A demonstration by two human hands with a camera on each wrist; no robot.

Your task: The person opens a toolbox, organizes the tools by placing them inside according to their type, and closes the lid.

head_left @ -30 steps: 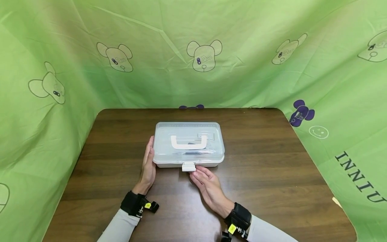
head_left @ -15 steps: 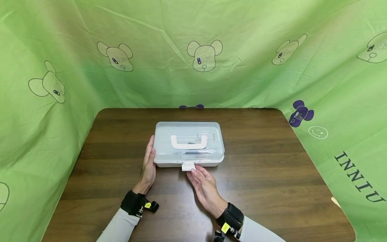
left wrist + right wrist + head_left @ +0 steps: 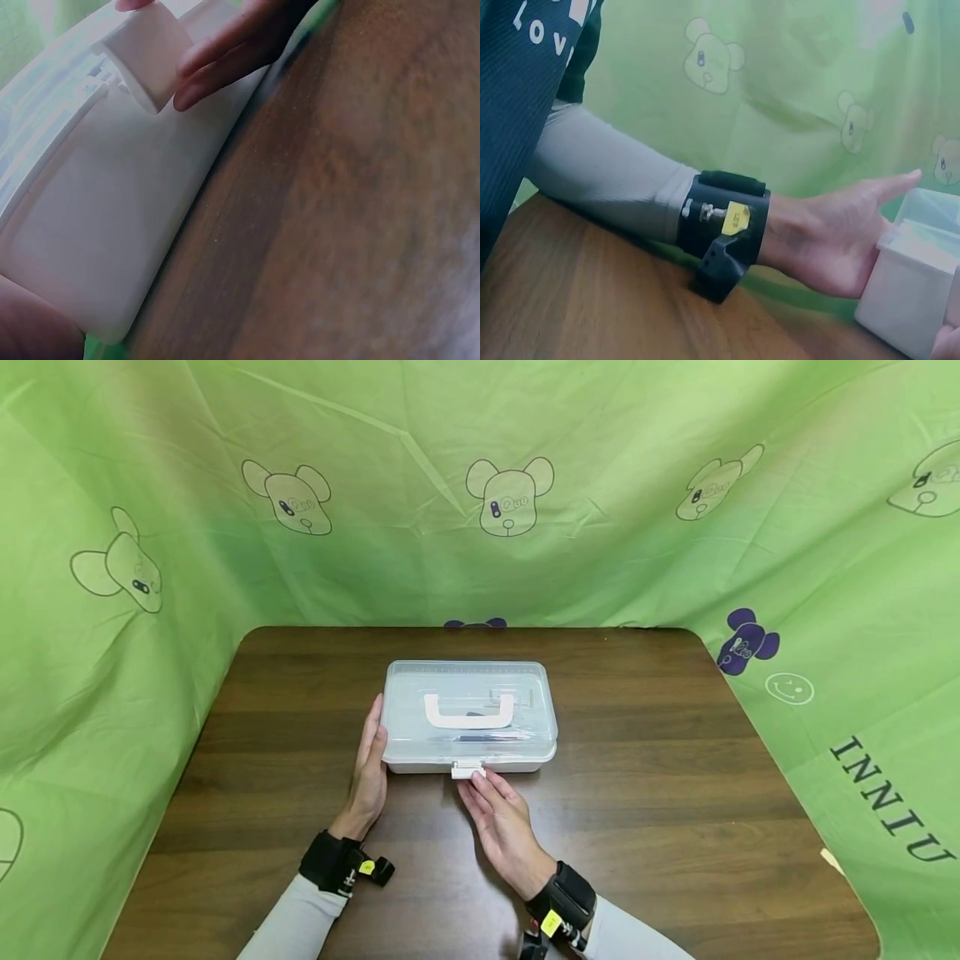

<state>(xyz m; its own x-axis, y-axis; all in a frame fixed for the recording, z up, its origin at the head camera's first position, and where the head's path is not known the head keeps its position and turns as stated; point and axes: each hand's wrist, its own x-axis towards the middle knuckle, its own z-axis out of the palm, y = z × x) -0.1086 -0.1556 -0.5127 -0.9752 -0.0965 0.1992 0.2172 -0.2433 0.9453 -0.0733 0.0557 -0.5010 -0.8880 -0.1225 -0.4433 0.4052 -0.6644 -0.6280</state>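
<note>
A translucent lidded plastic storage box (image 3: 412, 693) with a white handle (image 3: 468, 722) sits on the table. My left hand (image 3: 367, 789) lies along its left end, fingers extended; the right wrist view shows this palm (image 3: 832, 244) against the box wall. At the front, my right hand (image 3: 510, 835) has thumb and fingertips on the white latch (image 3: 468, 769). The left wrist view shows the latch flap (image 3: 150, 56) angled out from the front wall, with fingertips (image 3: 191, 86) at its edge. Dark, flat shapes show through the lid.
The brown wooden table (image 3: 652, 793) has rounded far corners. A green cloth (image 3: 600, 552) printed with bear heads hangs around its back and sides. Black wrist bands with small cameras sit on both wrists, the left band (image 3: 330, 864) close to the tabletop.
My right hand has shifted slightly left along the latch, its forearm following. The latch flap looks shorter from above, swung a little. The left hand and the box have stayed in place.
</note>
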